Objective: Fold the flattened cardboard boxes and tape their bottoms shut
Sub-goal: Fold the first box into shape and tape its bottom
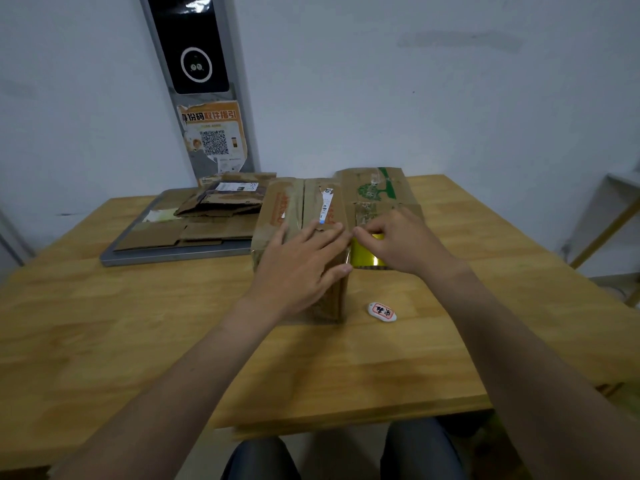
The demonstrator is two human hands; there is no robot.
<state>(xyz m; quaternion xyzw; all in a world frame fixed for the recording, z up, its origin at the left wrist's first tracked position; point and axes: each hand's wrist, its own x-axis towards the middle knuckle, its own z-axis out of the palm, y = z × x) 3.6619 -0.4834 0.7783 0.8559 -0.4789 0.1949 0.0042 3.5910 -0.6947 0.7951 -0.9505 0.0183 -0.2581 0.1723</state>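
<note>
Left hand (pixel 304 261): fingers spread flat, pressing the box (pixel 301 233) flaps.
Right hand (pixel 398 240): just right, pinching yellow tape (pixel 363 254).
Seam: runs near-to-far.

wooden table (pixel 138 323): boxes (pixel 301 216), tray (pixel 166 256), tag (pixel 382 312)

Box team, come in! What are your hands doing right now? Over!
Left hand flat on box, holding flaps shut. Right hand on yellow tape roll beside it. White tag on table, clear of work.
</note>
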